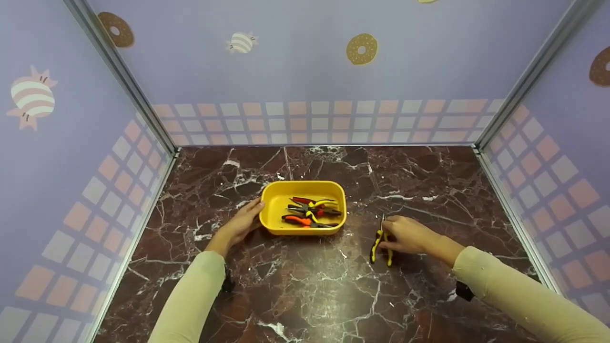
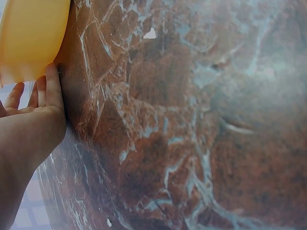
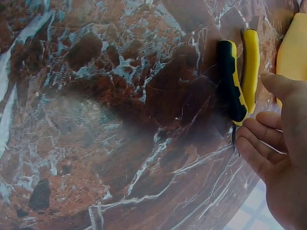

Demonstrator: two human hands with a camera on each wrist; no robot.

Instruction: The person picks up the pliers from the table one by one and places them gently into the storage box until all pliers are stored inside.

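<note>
On the marble top: yellow tray (image 1: 275, 224) holds 3 pliers (image 1: 312, 212).
Left hand (image 1: 239, 224): flat, fingers straight against tray wall.
Right hand (image 1: 405, 235): fingers curling onto yellow-black pliers (image 1: 380, 245), not yet lifted.
Left: 1 plier outside.

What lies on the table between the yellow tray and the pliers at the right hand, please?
Nothing: in the head view, only bare marble table separates the yellow tray from the yellow-and-black pliers that the right hand touches.

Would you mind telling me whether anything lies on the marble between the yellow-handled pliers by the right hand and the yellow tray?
Nothing visible does: bare marble table separates the pliers, which the right hand touches, from the tray that the left hand steadies.
</note>
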